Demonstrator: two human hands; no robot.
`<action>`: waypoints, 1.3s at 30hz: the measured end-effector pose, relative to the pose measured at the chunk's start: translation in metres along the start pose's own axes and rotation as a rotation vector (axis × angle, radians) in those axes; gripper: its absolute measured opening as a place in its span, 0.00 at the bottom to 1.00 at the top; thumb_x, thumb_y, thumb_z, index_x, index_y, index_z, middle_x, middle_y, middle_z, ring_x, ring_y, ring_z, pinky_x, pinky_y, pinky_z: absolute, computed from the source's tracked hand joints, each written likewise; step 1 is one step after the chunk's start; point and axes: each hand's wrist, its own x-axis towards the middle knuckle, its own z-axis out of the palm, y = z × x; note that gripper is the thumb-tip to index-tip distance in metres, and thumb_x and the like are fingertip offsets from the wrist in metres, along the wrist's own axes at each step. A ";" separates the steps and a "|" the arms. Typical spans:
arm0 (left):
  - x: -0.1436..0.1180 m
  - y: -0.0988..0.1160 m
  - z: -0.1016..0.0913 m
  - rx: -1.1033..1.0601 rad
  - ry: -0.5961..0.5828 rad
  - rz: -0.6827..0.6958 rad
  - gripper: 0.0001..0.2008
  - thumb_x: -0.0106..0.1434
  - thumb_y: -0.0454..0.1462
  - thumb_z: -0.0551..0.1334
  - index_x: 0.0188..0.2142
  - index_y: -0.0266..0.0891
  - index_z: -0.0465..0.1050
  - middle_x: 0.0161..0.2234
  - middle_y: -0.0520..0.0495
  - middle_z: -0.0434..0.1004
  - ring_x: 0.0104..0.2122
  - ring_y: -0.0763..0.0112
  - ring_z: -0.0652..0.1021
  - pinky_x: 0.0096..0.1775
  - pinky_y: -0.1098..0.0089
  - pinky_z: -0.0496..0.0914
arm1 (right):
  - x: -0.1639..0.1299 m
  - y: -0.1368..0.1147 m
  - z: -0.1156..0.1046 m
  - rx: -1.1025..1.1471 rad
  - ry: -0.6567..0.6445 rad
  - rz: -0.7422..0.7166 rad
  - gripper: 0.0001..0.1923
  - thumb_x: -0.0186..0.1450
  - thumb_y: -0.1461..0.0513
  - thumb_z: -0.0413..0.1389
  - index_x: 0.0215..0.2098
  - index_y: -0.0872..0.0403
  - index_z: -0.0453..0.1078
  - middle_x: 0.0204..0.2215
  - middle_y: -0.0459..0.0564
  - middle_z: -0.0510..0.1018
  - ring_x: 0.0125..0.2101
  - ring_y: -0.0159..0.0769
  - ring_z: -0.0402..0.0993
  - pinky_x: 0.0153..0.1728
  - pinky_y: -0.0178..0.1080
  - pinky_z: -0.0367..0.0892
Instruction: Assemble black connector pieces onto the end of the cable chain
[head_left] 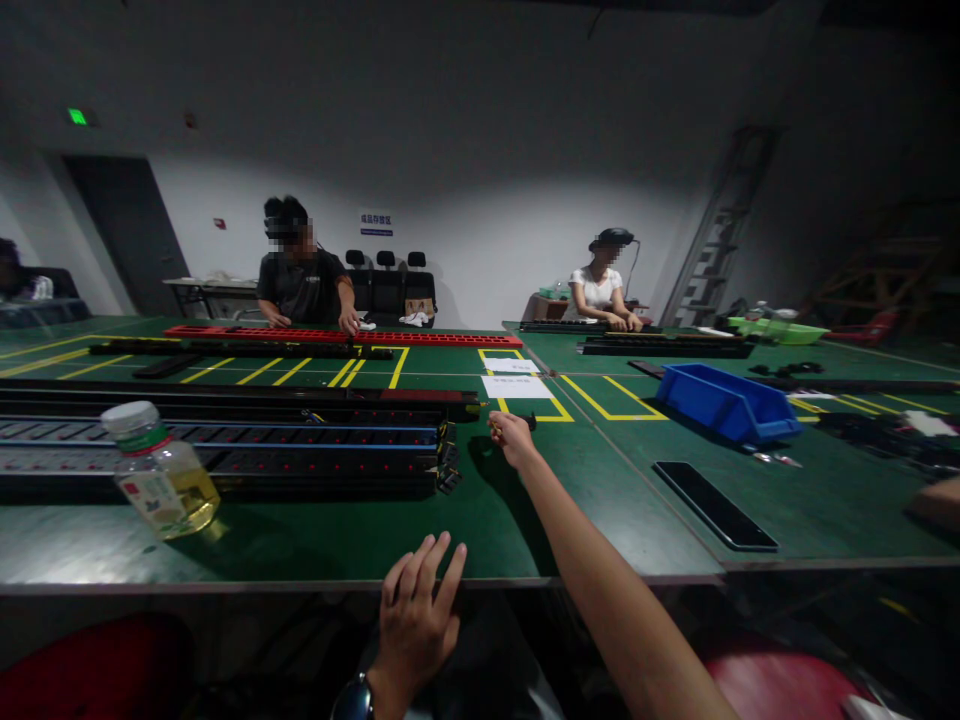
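My own body, as seen from above: two bare forearms, no sleeves reaching the wrists, no gloves. My left hand [415, 615] has short, unpainted nails and no rings that I can see; a wristwatch [352, 698] with a dark round case sits on that wrist. My right hand [514, 437] is bare, its wrist unadorned.

Workbench layout, seen from the near edge

The long rail assembly [225, 445] is lying across the left half of the table [585, 500], with the bottle [161, 470] standing just before it. The right hand [512, 437] is reaching out past the rail's right end, near the paper sheets [516, 386] lying behind it. The left hand [416, 615] is resting at the table's near edge. The bin [724, 402] is sitting to the right, the flat strip [712, 505] lying before it.
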 end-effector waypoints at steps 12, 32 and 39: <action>0.005 0.001 -0.002 -0.059 0.038 -0.018 0.29 0.59 0.32 0.60 0.60 0.46 0.76 0.59 0.45 0.78 0.58 0.60 0.73 0.60 0.59 0.58 | -0.003 -0.003 0.002 -0.008 0.004 -0.001 0.04 0.57 0.67 0.64 0.28 0.55 0.73 0.20 0.44 0.75 0.18 0.26 0.65 0.16 0.28 0.60; 0.002 0.002 -0.002 -0.041 0.022 -0.017 0.31 0.58 0.32 0.61 0.62 0.47 0.74 0.60 0.46 0.77 0.59 0.60 0.73 0.62 0.60 0.58 | -0.002 -0.002 0.001 -0.043 -0.011 -0.011 0.06 0.58 0.67 0.66 0.28 0.55 0.73 0.21 0.45 0.76 0.18 0.27 0.67 0.16 0.29 0.62; 0.000 0.001 -0.001 0.012 0.001 0.002 0.30 0.59 0.32 0.61 0.62 0.47 0.75 0.60 0.45 0.77 0.60 0.58 0.72 0.62 0.59 0.57 | -0.003 -0.002 0.002 -0.030 -0.013 -0.009 0.03 0.58 0.67 0.64 0.29 0.56 0.74 0.21 0.45 0.76 0.18 0.26 0.66 0.16 0.28 0.61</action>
